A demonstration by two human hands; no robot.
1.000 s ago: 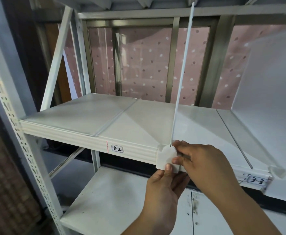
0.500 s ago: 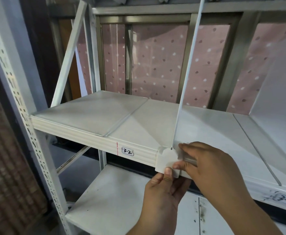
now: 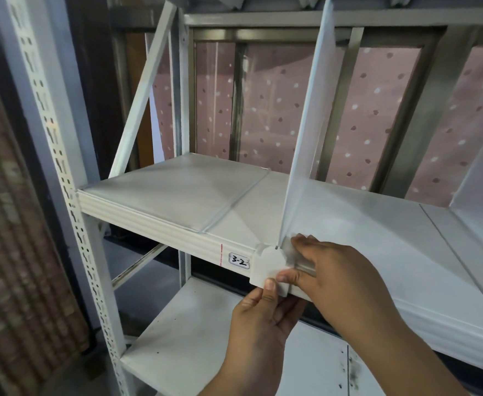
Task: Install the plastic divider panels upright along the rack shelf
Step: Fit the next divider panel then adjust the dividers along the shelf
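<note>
Centre frame, my left hand and right hand both pinch the white clip under the upright divider at the shelf edge.

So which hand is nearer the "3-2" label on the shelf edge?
Left. The left hand is below the white clip, just right of the 3-2 label. The right hand is on the clip's far side, farther right.
</note>
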